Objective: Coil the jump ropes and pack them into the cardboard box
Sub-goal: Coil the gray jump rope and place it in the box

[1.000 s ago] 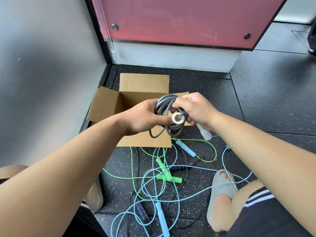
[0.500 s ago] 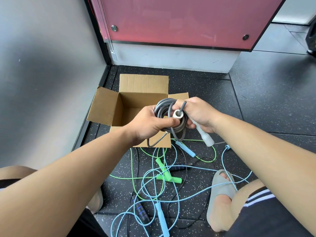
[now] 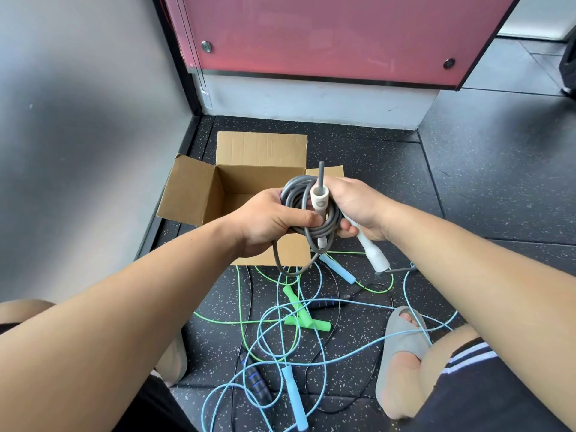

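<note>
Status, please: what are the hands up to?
Left hand grips grey coil. Right hand holds white handle. Cardboard box open. Green rope, blue rope, black rope loose on floor.

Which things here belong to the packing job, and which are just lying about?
Job: grey rope coil, gripped by left hand and right hand; cardboard box; green rope, blue rope, black rope loose on floor.
Bystanders: grey slipper; red panel.

Likely a gym or fitness room. Black speckled rubber floor tiles (image 3: 498, 182) cover the lower and right frame, with jump ropes (image 3: 307, 321) tangled at lower centre.
</note>
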